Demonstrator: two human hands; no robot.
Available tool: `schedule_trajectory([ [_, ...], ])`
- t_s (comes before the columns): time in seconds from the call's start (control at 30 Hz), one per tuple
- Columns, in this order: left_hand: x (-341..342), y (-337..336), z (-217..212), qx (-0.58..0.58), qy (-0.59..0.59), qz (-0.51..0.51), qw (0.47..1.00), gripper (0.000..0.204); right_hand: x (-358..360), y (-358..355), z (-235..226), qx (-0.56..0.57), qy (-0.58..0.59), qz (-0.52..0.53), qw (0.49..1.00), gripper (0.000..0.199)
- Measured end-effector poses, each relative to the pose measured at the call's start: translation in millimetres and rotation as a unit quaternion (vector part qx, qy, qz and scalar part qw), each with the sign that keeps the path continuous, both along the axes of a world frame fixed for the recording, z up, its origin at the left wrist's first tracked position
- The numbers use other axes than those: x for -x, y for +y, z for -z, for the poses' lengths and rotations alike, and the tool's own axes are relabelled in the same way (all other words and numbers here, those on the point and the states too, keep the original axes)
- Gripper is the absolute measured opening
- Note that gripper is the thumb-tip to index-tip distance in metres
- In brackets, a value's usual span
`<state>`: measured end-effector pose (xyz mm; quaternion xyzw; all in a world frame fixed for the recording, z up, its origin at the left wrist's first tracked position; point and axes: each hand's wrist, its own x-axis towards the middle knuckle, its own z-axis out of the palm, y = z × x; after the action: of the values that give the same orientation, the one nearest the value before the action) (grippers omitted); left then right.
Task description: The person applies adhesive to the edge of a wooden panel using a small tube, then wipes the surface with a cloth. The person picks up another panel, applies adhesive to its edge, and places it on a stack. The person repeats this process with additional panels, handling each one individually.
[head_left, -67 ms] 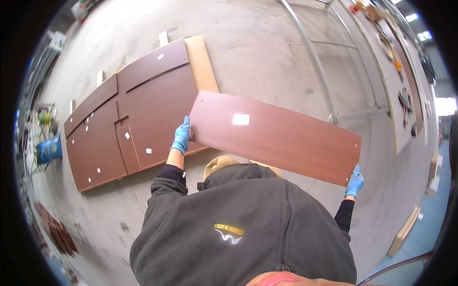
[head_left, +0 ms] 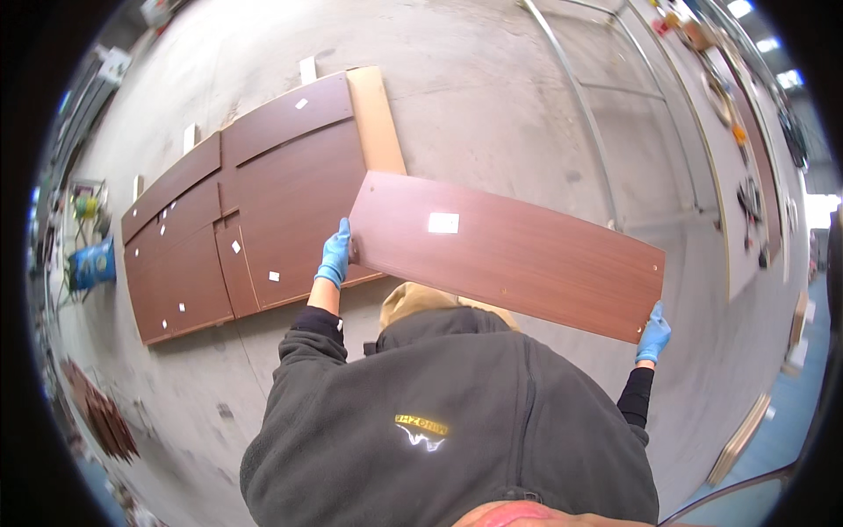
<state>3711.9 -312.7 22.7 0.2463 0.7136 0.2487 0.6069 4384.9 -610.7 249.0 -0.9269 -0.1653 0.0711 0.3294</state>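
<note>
Between my two hands I carry a long reddish-brown wood panel (head_left: 518, 255) with a white label and small holes near its ends. My left hand (head_left: 335, 255), in a blue glove, grips the panel's left short end. At the other short end, near the lower right corner, my gloved right hand (head_left: 653, 335) is closed on the edge. The undersides and the fingers behind the panel are hidden. The panel hangs tilted, its right end lower in the view.
To the left lies a low stack of dark brown panels (head_left: 290, 193) with white labels, on pale supports. A metal frame (head_left: 587, 114) stands beyond on the right, beside a long workbench (head_left: 742, 272) with tools. A blue bag (head_left: 91, 265) sits at far left.
The panel stays almost still in both hands. The floor and the stack have shifted slightly in view, as my head moves a little.
</note>
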Motion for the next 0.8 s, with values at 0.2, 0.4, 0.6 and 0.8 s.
schedule_trajectory([
  [0.2,-24,2,9,-0.029,0.032,-0.113,0.993,0.059,-101,220,27,0.028,0.0,-0.156,0.987,0.065],
  [0.4,-33,57,14,-0.003,0.108,-0.191,0.976,0.071,-121,410,93,0.027,0.01,-0.255,0.967,0.066],
  [0.6,-29,164,54,0.007,0.182,-0.141,0.973,0.076,-118,553,158,0.056,0.046,-0.273,0.959,0.065],
  [0.8,-38,266,88,0.041,0.214,-0.174,0.96,0.07,-108,682,236,0.033,0.085,-0.286,0.954,0.065],
])
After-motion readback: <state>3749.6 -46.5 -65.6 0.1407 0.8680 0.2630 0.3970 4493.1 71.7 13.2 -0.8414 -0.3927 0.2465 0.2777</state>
